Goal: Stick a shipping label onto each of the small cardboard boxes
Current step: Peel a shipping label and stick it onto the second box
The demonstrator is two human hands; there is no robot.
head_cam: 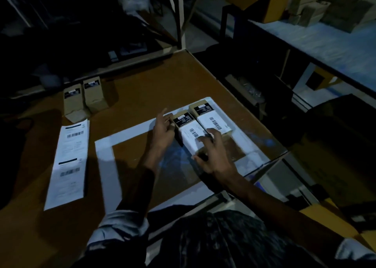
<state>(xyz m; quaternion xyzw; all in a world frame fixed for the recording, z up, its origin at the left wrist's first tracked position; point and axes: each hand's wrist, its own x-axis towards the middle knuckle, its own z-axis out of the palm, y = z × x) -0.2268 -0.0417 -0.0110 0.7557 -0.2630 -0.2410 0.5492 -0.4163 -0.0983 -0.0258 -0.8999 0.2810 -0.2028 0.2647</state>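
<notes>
Head view, light: dim room, and the brown table point(142, 96) is the only well-lit patch.
Near box: a small cardboard box point(188, 133) lies flat inside the white taped square point(103, 147), a white shipping label point(192, 138) with a barcode already across its top face.
Far box: a second box point(211, 118) sits right beside it, touching along the long side, and it wears its own barcode label point(213, 123) too.
Left hand: the left hand point(162, 131) is up against the left side of the near box, index finger lifted and pointing away, the other fingers curled at the box edge; whether it truly grips I cannot tell.
Right hand: the right hand point(211, 153) lies fingers spread and flat on the label of the near box, fingertips at the barcode, thumb down at the near end of the box.
Waiting boxes: two more boxes point(85, 100) stand upright together at the far left of the table, well apart from the square, with only small dark stickers on top.
Label strip: a long white strip of labels point(68, 166) lies flat on the table left of the square, two barcodes showing.
Background: a shelf point(317, 41) to the right carries a blurred stack of cartons.
</notes>
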